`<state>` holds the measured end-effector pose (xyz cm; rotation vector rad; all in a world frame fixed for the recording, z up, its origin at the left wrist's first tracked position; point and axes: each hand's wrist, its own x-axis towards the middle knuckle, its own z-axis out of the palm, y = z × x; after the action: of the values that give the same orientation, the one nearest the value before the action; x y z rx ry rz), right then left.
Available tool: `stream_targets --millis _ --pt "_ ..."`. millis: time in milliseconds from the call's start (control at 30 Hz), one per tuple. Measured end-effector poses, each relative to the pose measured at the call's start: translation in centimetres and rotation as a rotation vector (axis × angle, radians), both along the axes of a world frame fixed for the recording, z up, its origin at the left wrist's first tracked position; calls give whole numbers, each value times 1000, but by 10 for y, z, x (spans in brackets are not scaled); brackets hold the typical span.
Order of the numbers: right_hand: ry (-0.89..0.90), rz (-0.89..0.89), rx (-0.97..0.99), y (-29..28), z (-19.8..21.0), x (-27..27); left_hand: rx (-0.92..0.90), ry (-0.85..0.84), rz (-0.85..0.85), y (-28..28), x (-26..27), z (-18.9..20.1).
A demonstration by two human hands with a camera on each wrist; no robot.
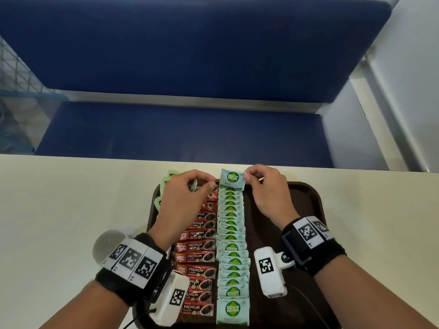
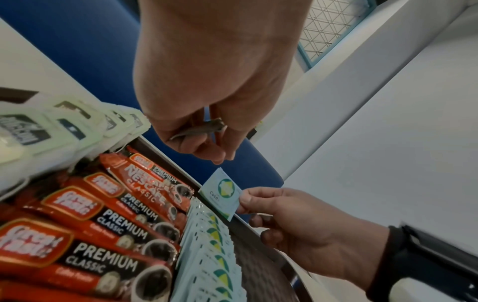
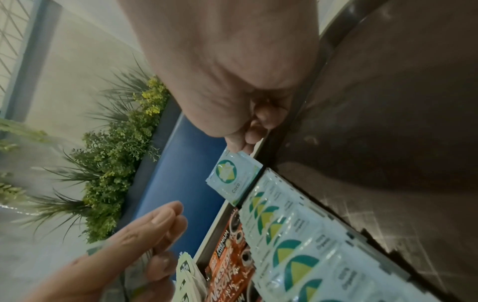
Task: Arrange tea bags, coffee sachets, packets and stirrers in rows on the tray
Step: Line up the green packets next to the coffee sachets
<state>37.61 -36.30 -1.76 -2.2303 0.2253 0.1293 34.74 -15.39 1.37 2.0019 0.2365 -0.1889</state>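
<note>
**Inspector A:** The pale blue Coco packet (image 1: 231, 178) is held at the far end of the Coco packet row (image 1: 232, 248), centre of the head view, over the far rim of the brown tray (image 1: 301, 203). Its right edge is pinched by the right hand (image 1: 267, 188), thumb and forefinger clamped together on it. It is not yet laid down.

**Inspector B:** And the left hand (image 1: 187, 193)?

**Inspector A:** Its fingers are curled round a small crumpled greyish item (image 2: 200, 130), seen in the left wrist view; what it is cannot be told. Its fingertips lie just beside the packet's left edge.

**Inspector B:** Risks noted?

**Inspector A:** The row is judged to have reached the rim. If the packet is released there, it could overhang and slide onto the counter (image 1: 71, 198). If it is pressed down hard, the overlapped packets beneath could be shifted and the row skewed toward the red coffee sachets (image 1: 197, 257) alongside.

**Inspector B:** Anything further out?

**Inspector A:** Pale green tea bags (image 1: 166, 184), upper left of the tray, are partly covered by the left hand and could be nudged over the rim by it.
</note>
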Motion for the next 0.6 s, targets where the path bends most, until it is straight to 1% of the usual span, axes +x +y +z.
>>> stream_targets --millis 200,400,600 --pt "17 6 -70 3 -12 0 -30 53 22 4 -5 -1" --pt "13 19 -149 3 -13 0 -44 68 21 7 -5 -4" --pt "22 11 -134 4 -15 1 -41 63 16 8 -5 -7"
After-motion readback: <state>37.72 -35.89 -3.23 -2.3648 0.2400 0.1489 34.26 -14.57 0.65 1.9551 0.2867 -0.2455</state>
